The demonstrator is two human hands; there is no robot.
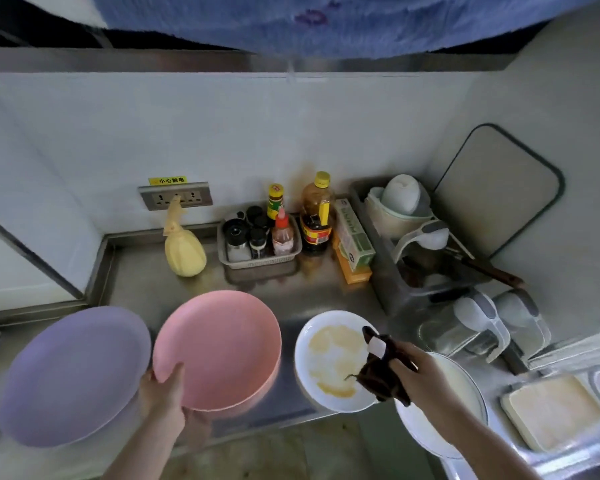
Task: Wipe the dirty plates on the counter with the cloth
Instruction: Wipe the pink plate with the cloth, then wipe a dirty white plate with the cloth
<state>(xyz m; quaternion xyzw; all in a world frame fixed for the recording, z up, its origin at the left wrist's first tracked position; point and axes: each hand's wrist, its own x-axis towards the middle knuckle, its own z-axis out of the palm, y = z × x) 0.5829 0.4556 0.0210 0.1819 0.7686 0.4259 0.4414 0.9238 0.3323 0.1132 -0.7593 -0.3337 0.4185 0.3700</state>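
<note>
White plate point(329, 358): lay flat on the steel counter point(291, 292), right of centre, its well smeared with yellowish residue in a broken ring. This was judged the piece in hand.

Cloth point(383, 370): dark brown, bunched, with a pale tag showing; it hung over the white plate's right rim. Whether it touched the surface could not be told.

Right hand point(413, 367): closed around the cloth, fingers wrapped over the bundle.

Pink plate point(219, 344): left of the white plate, its near edge lifted; looked clean. Left hand point(165, 393): pinching that near rim, thumb on top, fingers underneath.

Purple plate point(73, 372): furthest left, flat, no soil visible.

Handling note: the cloth would do best spread flatter beneath the palm, pressed down, and drawn round the ring from rim towards the middle, so residue gathers rather than spills over. The white plate sat unheld; a free hand steadying its far rim would probably stop it sliding on the steel.

Further white plates point(465, 410): stacked beneath the right forearm.
</note>
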